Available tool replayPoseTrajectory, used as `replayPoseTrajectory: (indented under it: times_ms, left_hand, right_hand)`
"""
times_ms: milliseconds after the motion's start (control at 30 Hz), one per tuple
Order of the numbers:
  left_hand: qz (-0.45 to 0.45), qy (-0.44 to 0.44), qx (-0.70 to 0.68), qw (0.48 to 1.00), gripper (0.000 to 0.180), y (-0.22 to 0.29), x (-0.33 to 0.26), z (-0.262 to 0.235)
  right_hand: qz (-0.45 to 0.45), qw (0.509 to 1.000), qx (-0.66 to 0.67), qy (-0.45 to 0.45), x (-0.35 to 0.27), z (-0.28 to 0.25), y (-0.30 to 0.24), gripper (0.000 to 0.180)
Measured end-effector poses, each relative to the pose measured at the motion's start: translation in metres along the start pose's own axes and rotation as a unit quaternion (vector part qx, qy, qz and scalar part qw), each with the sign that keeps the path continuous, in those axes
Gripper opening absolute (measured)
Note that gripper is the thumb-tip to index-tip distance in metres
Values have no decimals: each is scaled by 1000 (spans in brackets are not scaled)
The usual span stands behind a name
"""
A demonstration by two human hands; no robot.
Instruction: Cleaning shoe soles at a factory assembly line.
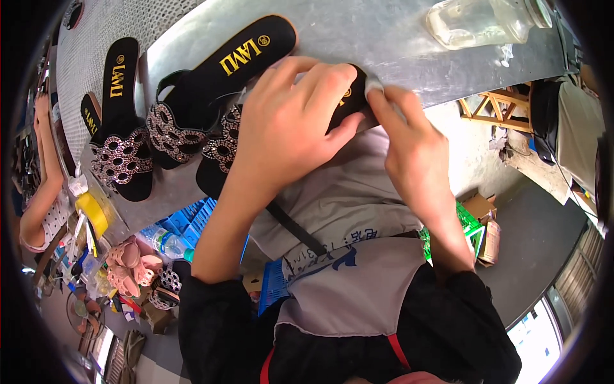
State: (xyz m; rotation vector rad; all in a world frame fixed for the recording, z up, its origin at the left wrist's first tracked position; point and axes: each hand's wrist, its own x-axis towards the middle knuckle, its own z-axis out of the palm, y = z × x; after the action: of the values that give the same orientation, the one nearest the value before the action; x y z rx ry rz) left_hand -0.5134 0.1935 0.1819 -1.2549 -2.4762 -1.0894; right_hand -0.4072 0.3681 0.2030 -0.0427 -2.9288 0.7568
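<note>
A black sandal (220,153) with a jewelled strap lies at the near edge of the grey metal table (358,38). My left hand (288,121) presses down over its heel half and grips it. My right hand (409,141) pinches a small pale piece (374,86) at the sandal's heel tip. Two more black sandals with jewelled straps lie to the left, one (211,77) close beside it and another (121,121) farther left.
A clear glass jar (480,22) lies on the table at the far right. Another person's arm (41,173) is at the left edge. Below the table are blue crates (192,221), a plastic bottle (167,243), pink sandals (131,265), a yellow tape roll (93,211) and a green crate (470,221).
</note>
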Motion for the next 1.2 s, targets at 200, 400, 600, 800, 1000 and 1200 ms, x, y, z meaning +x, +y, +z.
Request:
replayPoseTrajectory:
  times_ms: [200, 400, 600, 800, 1000, 1200]
  left_hand:
    - [7, -1, -11, 1000, 55, -1, 2, 0]
    - [4, -2, -16, 1000, 51, -1, 0, 2]
    - [-6, -5, 1, 1000, 50, -1, 1, -1]
    - [0, -11, -11, 1000, 49, -2, 0, 1]
    - [-7, -5, 0, 1000, 47, -2, 0, -2]
    - [9, -20, -11, 1000, 46, -4, 2, 0]
  right_hand:
    - [-24, 1000, -8, -8, 6, -2, -1, 54]
    - [-7, 1000, -2, 16, -7, 3, -4, 52]
    - [-20, 998, 57, 12, 26, 1, 9, 53]
    - [-6, 1000, 25, 1, -1, -1, 2, 51]
    - [-17, 1000, -14, 15, 15, 5, 1, 52]
    - [-34, 999, -18, 24, 23, 6, 8, 53]
